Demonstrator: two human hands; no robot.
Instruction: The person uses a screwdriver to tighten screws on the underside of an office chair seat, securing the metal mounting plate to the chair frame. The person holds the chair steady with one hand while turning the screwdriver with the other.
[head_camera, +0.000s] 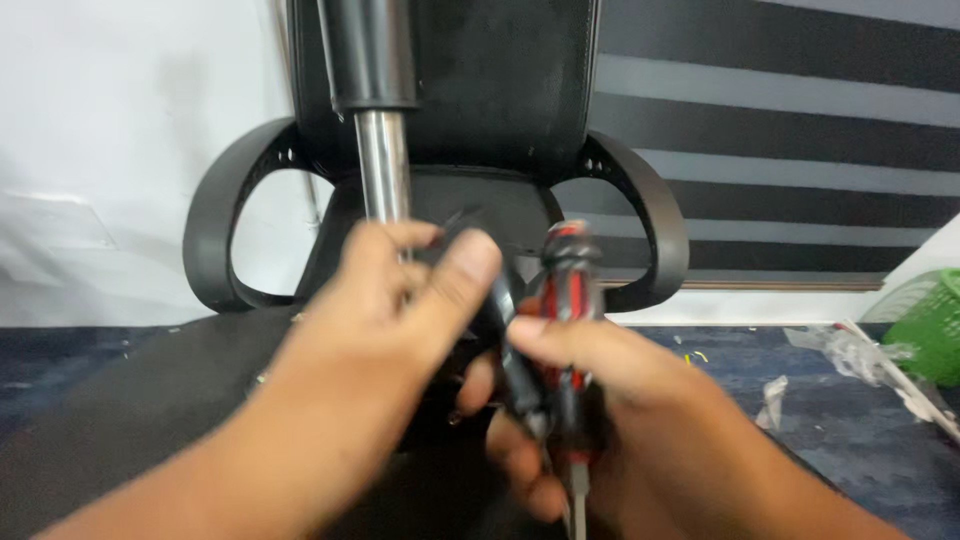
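screwdriver (570, 300) shaft cut off below, black part (500, 320) blurred, half-hidden

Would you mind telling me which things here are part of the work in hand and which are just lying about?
In hand:
- left hand on a black part
- right hand gripping a red-and-black screwdriver
- office chair with its chrome gas cylinder just behind

Lying about:
- green basket
- clear plastic wrapping
- small scraps on the dark floor

A green basket (925, 325) sits at the far right. Clear plastic wrap (850, 352) lies beside it on the dark blue floor (830, 420). A white wall (130, 120) stands behind.
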